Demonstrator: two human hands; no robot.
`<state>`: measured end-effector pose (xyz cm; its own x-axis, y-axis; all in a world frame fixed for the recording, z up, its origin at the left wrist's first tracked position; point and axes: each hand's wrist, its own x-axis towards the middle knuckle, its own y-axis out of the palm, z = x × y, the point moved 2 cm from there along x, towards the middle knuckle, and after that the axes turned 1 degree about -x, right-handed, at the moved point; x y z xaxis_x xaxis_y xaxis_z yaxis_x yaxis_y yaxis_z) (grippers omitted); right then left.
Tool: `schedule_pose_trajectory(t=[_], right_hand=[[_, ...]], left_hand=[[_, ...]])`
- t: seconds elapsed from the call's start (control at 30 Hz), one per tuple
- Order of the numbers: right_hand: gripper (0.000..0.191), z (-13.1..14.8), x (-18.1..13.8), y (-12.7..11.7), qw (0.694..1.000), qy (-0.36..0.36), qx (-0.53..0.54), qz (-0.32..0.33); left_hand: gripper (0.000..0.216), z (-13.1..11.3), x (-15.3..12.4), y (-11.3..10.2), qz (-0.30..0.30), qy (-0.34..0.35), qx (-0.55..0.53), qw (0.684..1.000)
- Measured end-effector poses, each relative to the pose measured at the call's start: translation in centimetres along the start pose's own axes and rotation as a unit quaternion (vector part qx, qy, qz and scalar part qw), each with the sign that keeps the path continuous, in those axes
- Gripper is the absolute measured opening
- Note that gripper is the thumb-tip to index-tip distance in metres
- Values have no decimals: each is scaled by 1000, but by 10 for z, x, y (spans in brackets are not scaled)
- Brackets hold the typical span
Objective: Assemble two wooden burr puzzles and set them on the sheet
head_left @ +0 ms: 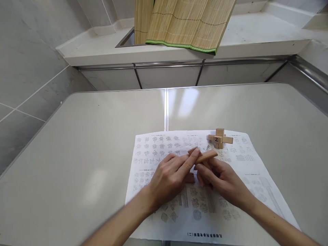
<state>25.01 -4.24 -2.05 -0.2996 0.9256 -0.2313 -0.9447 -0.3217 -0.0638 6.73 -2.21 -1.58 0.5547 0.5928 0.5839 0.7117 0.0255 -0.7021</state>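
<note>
My left hand (172, 174) is closed on wooden puzzle pieces, its thumb and index finger around a light wooden bar (207, 155). My right hand (217, 174) pinches the same small group of pieces from the other side, partly hiding them. A reddish wooden block (190, 178) shows beneath my left fingers; whether it is held or lies on the paper, I cannot tell. Beyond my right hand stands a cross-shaped wooden burr puzzle (219, 139), put together from pale bars, with a dark mark like a Z on one end.
Under both hands lies a large white instruction sheet (143, 201) printed with many small puzzle diagrams. It rests on a pale table (102, 136) with a metal seam (166, 109). At the back, a bamboo mat (189, 24) with green edging hangs over a white counter (251, 44).
</note>
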Motion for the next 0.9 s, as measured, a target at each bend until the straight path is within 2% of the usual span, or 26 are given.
schedule_pose_trajectory(t=[0.2,0.4,0.6,0.9], right_hand=[[35,0,-1,2,1000,6,10,-4],[32,2,0,2,1000,-4,-6,-4],[42,1,0,1,999,22,22,-11],[32,8,0,-3,994,0,76,80]], left_hand=[[73,0,2,0,14,21,-10,1000],[71,0,1,-1,-17,23,20,999],[75,0,1,-1,-30,29,42,998],[77,3,0,-1,-40,-14,48,998]])
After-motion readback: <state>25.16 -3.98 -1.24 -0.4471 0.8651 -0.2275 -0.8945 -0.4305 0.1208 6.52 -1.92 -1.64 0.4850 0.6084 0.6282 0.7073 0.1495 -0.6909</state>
